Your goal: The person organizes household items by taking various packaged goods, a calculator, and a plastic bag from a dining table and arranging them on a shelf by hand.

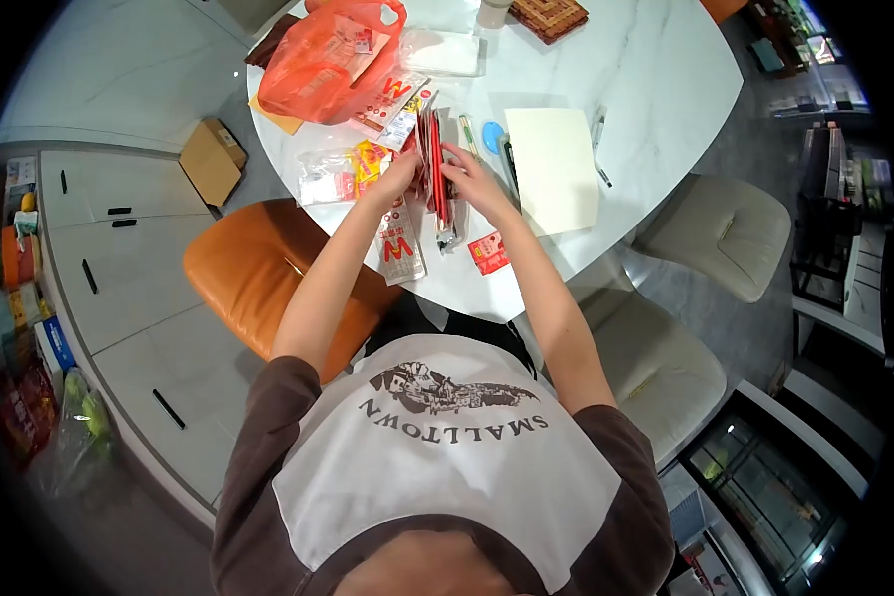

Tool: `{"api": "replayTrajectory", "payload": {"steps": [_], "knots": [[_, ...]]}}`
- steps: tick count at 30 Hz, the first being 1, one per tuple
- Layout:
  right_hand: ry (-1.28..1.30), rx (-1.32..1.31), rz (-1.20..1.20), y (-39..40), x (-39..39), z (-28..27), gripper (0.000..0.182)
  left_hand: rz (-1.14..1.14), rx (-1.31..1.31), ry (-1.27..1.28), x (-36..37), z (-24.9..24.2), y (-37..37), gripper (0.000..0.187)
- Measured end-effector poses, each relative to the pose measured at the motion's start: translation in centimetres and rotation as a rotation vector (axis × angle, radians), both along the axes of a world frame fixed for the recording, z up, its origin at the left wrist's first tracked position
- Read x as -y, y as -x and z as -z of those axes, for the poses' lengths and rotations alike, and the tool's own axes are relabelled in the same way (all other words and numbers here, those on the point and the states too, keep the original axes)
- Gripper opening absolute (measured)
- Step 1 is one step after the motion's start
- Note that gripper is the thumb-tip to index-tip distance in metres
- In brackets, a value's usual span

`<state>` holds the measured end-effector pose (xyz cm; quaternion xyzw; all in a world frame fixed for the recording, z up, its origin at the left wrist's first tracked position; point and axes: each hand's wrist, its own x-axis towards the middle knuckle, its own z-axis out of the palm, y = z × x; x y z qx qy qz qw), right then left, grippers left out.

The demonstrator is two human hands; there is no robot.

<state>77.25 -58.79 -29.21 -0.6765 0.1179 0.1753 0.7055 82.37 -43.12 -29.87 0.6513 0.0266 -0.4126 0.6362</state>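
On the white marbled table (656, 70), my left hand (399, 177) and my right hand (472, 182) are on either side of a stack of thin red packets (434, 164) standing on edge. Fingers of both hands press against the stack from its two sides. Beside my left hand lie a yellow packet (368, 164) and a clear bag (326, 181). Below it is a white packet with a red M-shaped mark (399, 243). A small red packet (489, 253) lies below my right hand.
A red plastic bag (318, 65) stands at the upper left of the table. Right of my hands are a cream sheet (554, 174), pens (599, 134) and a blue oval item (493, 136). At the top is a woven mat (548, 18). An orange chair (258, 263) is at the left.
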Motion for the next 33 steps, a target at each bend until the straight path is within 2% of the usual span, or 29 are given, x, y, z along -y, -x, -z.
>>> {"api": "replayTrajectory", "payload": {"steps": [2,5,8,10,12,16,17,20,23,24,26,27,29,31,33], "knots": [[0.076,0.102,0.018,0.3,-0.8,1.5,0.055,-0.089,-0.084,0.007,-0.6,2.2,-0.2,0.034],[0.106,0.119,0.089,0.6,-1.2,2.4,0.056,-0.258,-0.126,0.004,-0.1,-0.4,0.5,0.041],[0.076,0.080,0.108,0.8,-1.5,1.1,0.057,-0.282,-0.102,0.029,0.5,-2.0,1.1,0.045],[0.075,0.034,0.129,0.8,-1.6,0.9,0.056,-0.251,-0.063,-0.009,0.0,0.8,0.5,0.046],[0.077,0.067,0.179,0.4,-1.5,3.4,0.055,-0.209,-0.048,-0.121,-0.6,3.6,0.0,0.045],[0.043,0.071,0.114,0.5,-1.5,3.1,0.055,-0.396,0.188,-0.181,0.4,2.0,0.9,0.044],[0.016,0.000,0.120,0.5,-1.5,2.4,0.061,-0.350,0.220,-0.132,0.2,1.7,0.6,0.049],[0.333,0.255,0.229,-0.3,-1.6,6.5,0.067,-0.143,0.199,-0.311,-0.5,1.8,-0.7,0.050],[0.496,0.375,0.254,0.4,-2.2,3.5,0.072,-0.250,0.217,-0.119,0.5,-0.6,0.9,0.053],[0.534,0.420,0.254,0.4,-2.2,3.2,0.072,-0.210,0.313,-0.151,0.6,-0.4,0.9,0.054],[0.707,0.411,0.244,0.6,-2.1,3.5,0.055,-0.131,0.503,-0.215,0.6,0.9,1.0,0.059],[0.828,0.406,0.209,0.9,-2.1,2.7,0.048,-0.097,0.604,-0.355,0.8,1.6,0.8,0.064],[0.997,0.434,0.167,1.2,-2.2,2.2,0.029,-0.043,0.569,-0.261,0.7,3.0,0.5,0.064],[0.790,0.322,0.110,0.9,-2.0,2.7,0.029,-0.021,0.579,-0.203,0.8,3.5,0.6,0.065],[0.511,0.193,0.130,0.4,-2.0,3.0,0.032,0.001,0.592,-0.346,1.0,3.4,0.8,0.070]]}}
